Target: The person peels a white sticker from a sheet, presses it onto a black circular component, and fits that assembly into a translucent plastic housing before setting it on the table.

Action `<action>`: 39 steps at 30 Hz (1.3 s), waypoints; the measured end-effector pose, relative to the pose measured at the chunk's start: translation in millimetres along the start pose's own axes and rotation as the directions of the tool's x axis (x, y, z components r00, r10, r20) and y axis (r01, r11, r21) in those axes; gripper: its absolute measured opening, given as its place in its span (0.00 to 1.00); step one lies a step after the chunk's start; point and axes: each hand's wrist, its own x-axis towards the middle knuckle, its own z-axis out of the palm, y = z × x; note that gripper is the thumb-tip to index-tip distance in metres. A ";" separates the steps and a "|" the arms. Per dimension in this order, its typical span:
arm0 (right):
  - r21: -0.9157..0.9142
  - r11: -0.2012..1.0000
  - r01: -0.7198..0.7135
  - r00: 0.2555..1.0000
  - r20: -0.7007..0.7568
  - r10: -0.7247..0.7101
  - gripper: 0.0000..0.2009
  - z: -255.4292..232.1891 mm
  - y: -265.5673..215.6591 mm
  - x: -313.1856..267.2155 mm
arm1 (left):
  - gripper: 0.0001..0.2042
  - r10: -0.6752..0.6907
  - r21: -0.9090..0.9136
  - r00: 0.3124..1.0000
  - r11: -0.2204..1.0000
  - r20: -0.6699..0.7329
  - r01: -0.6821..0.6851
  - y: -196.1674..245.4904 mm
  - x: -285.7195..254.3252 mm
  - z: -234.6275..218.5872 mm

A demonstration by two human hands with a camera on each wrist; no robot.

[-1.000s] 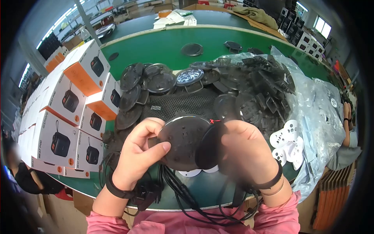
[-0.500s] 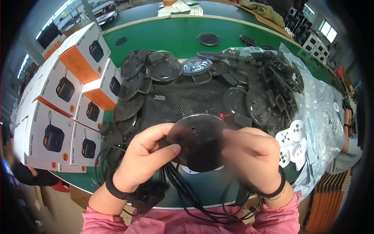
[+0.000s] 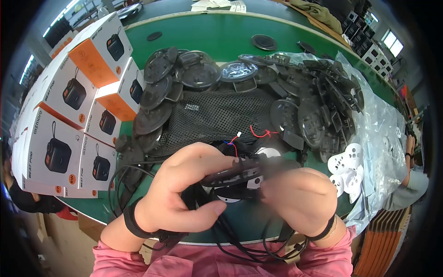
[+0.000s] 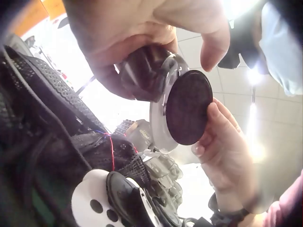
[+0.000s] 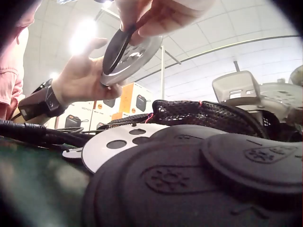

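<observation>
In the head view my left hand (image 3: 182, 191) holds a translucent grey round plastic housing (image 4: 158, 125), tilted nearly edge-on. Its fingers curl round the dark block on the back, while the thumb stands away from the face. Opposite it, my right hand (image 3: 307, 194), blurred at the fingertips, pinches the rim of a thin black round pad (image 4: 190, 109). The pad faces the housing closely and overlaps it in the left wrist view. Below the hands lie white discs with holes (image 5: 109, 146) and black rubber pads (image 5: 156, 189) with moulded symbols.
Black mesh (image 3: 221, 113) with red wires (image 3: 265, 134) lies beyond the hands, ringed by piled translucent housings (image 3: 198, 74). White-and-orange boxes (image 3: 53, 147) are stacked at left. Plastic sheeting (image 3: 383, 134) and white discs (image 3: 346, 164) sit at right. Black cables (image 3: 230, 235) run along the near edge.
The housing has turned from facing the head camera to nearly edge-on. My left thumb has come off its face. The right hand remains close beside it with the black pad.
</observation>
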 end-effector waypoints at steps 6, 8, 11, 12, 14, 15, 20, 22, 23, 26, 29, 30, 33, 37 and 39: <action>0.029 1.000 -0.009 1.000 -0.008 0.009 0.13 -1.5 -1.9 -0.1 | 0.20 0.009 0.007 0.999 1.000 -0.043 -0.009 0.7 -0.4 3.1; 0.049 0.998 -0.031 0.999 -0.018 0.032 0.13 -0.6 -2.3 -0.6 | 0.19 0.014 0.000 0.998 1.000 -0.055 -0.014 1.3 0.5 3.3; 0.057 0.998 -0.029 0.999 -0.023 0.031 0.13 0.3 -2.2 -1.4 | 0.18 0.040 -0.001 0.998 0.999 -0.054 -0.040 1.8 1.8 3.3; 0.064 0.997 -0.035 0.999 -0.020 0.036 0.13 0.7 -2.4 -1.8 | 0.17 0.031 -0.004 0.998 1.000 -0.059 -0.031 2.0 1.8 3.1; 0.072 0.997 -0.041 0.999 -0.018 0.042 0.13 1.2 -2.6 -2.1 | 0.16 0.021 -0.007 0.998 1.000 -0.064 -0.021 1.9 1.4 3.2; 0.064 0.997 -0.038 0.999 -0.012 0.039 0.13 1.1 -2.6 -2.2 | 0.16 0.011 -0.012 0.997 1.000 -0.076 -0.012 1.6 0.8 3.7; 0.041 0.999 -0.030 0.999 0.021 0.029 0.14 -0.8 -4.2 -1.9 | 0.17 -0.020 -0.018 0.995 1.000 -0.093 0.019 3.0 -0.4 4.5; 0.031 0.999 -0.031 0.999 0.042 0.030 0.14 -1.7 -4.7 -1.8 | 0.16 -0.005 -0.006 0.998 1.000 -0.058 0.005 2.7 -0.1 2.3; 0.031 0.999 -0.031 0.999 0.042 0.029 0.14 -1.8 -5.2 -1.7 | 0.16 -0.005 -0.005 0.998 1.000 -0.058 0.005 2.4 -0.4 2.9; 0.035 0.998 -0.043 0.998 0.046 0.042 0.14 -1.3 -5.6 -2.0 | 0.16 0.000 -0.014 0.997 1.000 -0.083 -0.001 1.7 -0.8 4.7; 0.046 0.998 -0.038 0.999 0.039 0.036 0.15 -0.1 -4.6 -3.2 | 0.16 -0.018 -0.011 0.998 1.000 -0.064 0.017 3.4 -0.8 5.3; 0.047 0.998 -0.037 0.999 0.042 0.035 0.15 -0.3 -4.3 -3.4 | 0.17 -0.062 -0.028 0.994 0.998 -0.085 0.060 4.5 -1.8 7.0; 0.046 0.998 -0.041 0.998 0.051 0.039 0.15 -0.7 -4.4 -4.1 | 0.17 -0.102 -0.056 0.990 0.994 -0.101 0.097 4.7 -1.9 8.8; 0.032 0.998 -0.045 0.997 0.056 0.043 0.15 0.1 -4.5 -5.6 | 0.15 -0.019 -0.071 0.998 0.997 -0.058 0.015 1.6 -0.5 5.9; 0.032 0.998 -0.046 0.997 0.061 0.044 0.15 -0.6 -5.5 -5.2 | 0.14 -0.020 -0.070 0.998 0.997 -0.061 0.016 2.5 -0.3 6.2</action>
